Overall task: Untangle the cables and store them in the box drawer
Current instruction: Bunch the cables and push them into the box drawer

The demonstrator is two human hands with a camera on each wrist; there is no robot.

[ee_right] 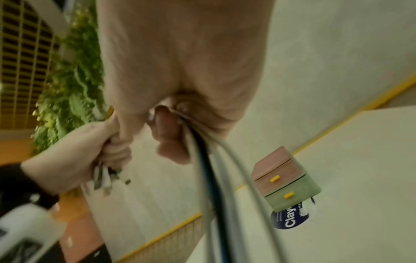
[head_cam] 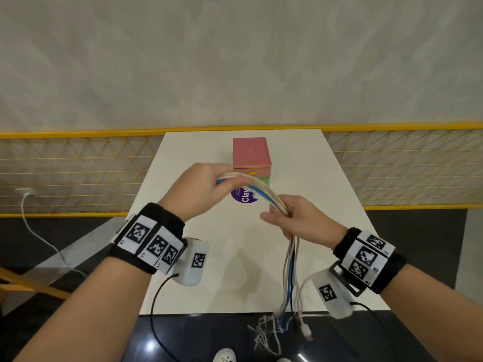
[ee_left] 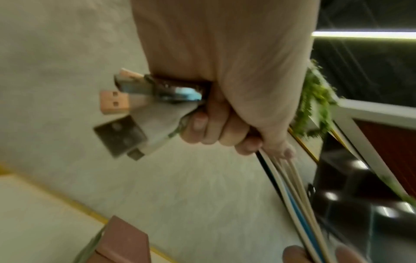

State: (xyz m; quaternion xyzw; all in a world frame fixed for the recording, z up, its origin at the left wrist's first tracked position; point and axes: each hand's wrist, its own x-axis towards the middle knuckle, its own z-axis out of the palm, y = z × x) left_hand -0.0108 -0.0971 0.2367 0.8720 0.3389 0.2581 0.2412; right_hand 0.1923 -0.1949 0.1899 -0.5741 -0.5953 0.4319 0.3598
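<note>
A bundle of white, blue and black cables (head_cam: pixel 264 193) arcs between both hands above the white table (head_cam: pixel 326 178). My left hand (head_cam: pixel 206 189) grips the plug end; its USB plugs (ee_left: pixel 121 113) stick out past the curled fingers (ee_left: pixel 209 128). My right hand (head_cam: pixel 292 218) is curled round the bundle lower down (ee_right: pixel 202 147), and the loose ends (head_cam: pixel 290 291) hang past the table's front edge. The small drawer box (head_cam: pixel 251 156), pink on top and green below, stands behind the hands with both drawers (ee_right: pixel 279 179) closed.
A round purple sticker (head_cam: pixel 244 198) lies on the table in front of the box. A yellow mesh railing (head_cam: pixel 78 165) runs behind the table. Dark floor lies in front, and a white cable (head_cam: pixel 39 231) trails at the left.
</note>
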